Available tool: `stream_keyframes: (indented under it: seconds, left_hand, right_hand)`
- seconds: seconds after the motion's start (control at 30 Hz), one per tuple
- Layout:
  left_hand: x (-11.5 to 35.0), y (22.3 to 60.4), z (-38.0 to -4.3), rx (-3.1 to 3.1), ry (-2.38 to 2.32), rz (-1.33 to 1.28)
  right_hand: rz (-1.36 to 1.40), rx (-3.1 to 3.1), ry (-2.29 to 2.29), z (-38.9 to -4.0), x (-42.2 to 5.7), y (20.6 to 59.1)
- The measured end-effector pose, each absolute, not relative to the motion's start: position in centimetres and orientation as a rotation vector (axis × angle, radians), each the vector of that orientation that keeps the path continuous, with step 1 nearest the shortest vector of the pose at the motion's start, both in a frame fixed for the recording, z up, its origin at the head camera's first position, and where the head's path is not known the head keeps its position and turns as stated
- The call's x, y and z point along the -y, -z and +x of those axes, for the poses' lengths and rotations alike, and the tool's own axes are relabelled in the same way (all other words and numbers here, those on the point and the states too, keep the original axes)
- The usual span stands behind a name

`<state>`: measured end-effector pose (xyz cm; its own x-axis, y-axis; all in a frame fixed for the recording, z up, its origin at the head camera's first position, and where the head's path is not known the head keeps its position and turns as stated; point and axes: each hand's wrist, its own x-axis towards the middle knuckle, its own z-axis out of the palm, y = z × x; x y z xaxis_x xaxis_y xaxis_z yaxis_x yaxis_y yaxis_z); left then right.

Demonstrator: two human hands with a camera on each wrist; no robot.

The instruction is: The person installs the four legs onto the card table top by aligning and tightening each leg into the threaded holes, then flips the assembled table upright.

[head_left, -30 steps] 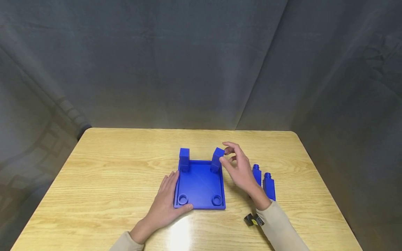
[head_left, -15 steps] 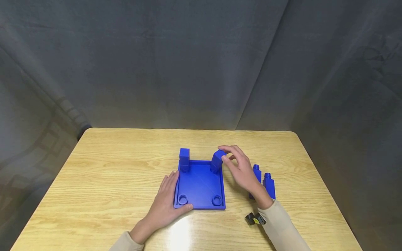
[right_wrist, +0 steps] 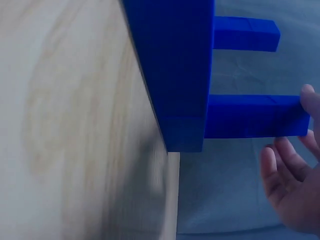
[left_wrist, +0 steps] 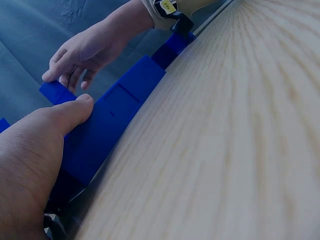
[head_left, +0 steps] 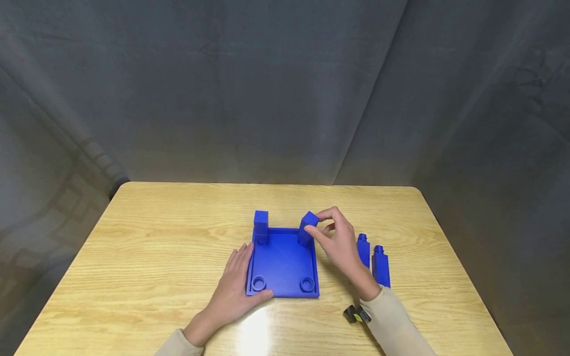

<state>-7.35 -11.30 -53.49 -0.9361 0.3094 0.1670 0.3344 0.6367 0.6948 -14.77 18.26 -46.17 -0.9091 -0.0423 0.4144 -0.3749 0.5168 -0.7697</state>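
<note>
A square blue base with a raised rim [head_left: 285, 264] lies on the table, two round sockets showing at its near corners. On its far left corner stands a square blue post [head_left: 261, 225]. Another blue post [head_left: 309, 219] stands at the far right corner, twisted relative to the rim. My right hand [head_left: 342, 247] pinches the upper end of that post between thumb and index finger, as the right wrist view also shows. Along the base's left side lie the straight fingers of my left hand [head_left: 233, 289], its thumb against the near edge.
Right of the base lie two loose blue posts, a farther one [head_left: 363, 251] and a nearer one [head_left: 381, 268], both with threaded necks pointing away. A black wrist camera [head_left: 356, 314] sits at my right cuff. Dark curtains [head_left: 222, 99] hang behind and beside the wooden table [head_left: 147, 257].
My right fingers closed in on the far right post, turned it, and now the thumb sits farther left across its front face. The left hand and base have stayed put.
</note>
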Motion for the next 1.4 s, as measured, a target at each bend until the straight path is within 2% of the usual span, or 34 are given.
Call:
stream_keyframes:
  seconds: [0.2,0.63,1.4]
  left_hand:
    - [11.28,53.49,-7.36,2.808,1.214,-0.557]
    - [11.34,53.6,-7.4,2.811,1.196,-0.561]
    - [11.27,53.66,-7.41,2.814,1.218,-0.555]
  right_hand:
    - [0.351,2.434,-1.367,-14.62,-18.14,46.44]
    - [0.6,2.402,-1.371,-14.92,-18.89,46.74]
    - [0.452,2.356,-1.286,-15.06,-18.51,46.8]
